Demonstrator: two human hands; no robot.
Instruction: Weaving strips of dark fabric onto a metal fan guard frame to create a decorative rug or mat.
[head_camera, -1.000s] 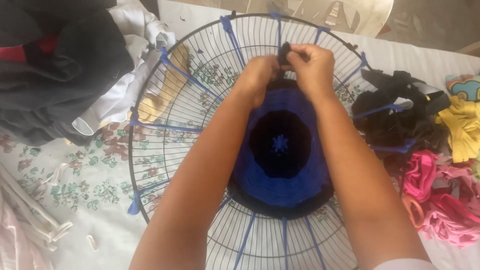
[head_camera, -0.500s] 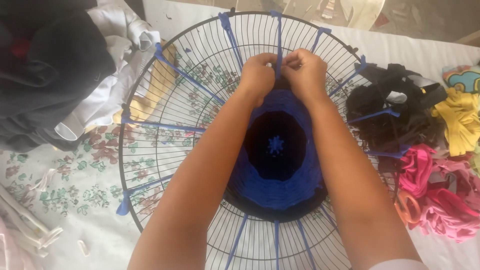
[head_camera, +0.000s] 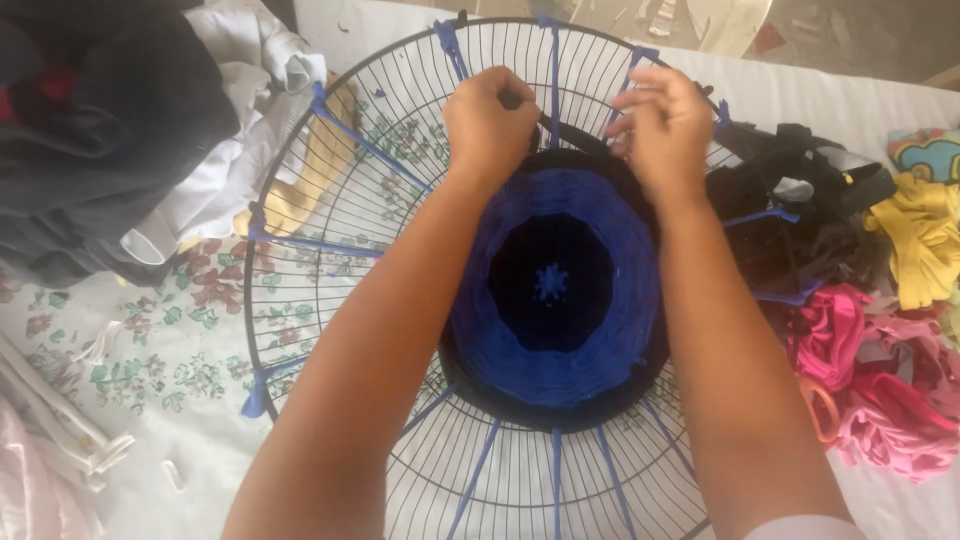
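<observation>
Both hands are working at the far edge of a round woven piece (head_camera: 560, 290) sitting in the middle of a black wire fan guard (head_camera: 330, 330). The guard is lying flat on a surface covered by a floral cloth (head_camera: 150, 350).

Left hand (head_camera: 490, 125) is bunched into a fist, grip closing tight at the top rim of the weave, just left of a blue spoke strip (head_camera: 553, 80) running up to the guard's rim. Cannot tell exactly what the fingers are pinching; it is hidden inside the fist.

Right hand (head_camera: 665, 125) is sitting just right of that spoke, fingers curling down onto the dark outer band of the weave, grip looking partly closed. Whether it is actually holding a strip, cannot tell.

The weave is showing blue rings around a dark centre with a small blue knot (head_camera: 550, 283), and a black outer ring. Blue strips are radiating from it to the guard's rim on all sides.

Around the guard: a pile of dark and white clothes (head_camera: 130, 130) lying at left, black fabric strips (head_camera: 800, 190) at right touching the guard, yellow strips (head_camera: 925, 235) beyond them, pink strips (head_camera: 880, 390) nearer the person.
</observation>
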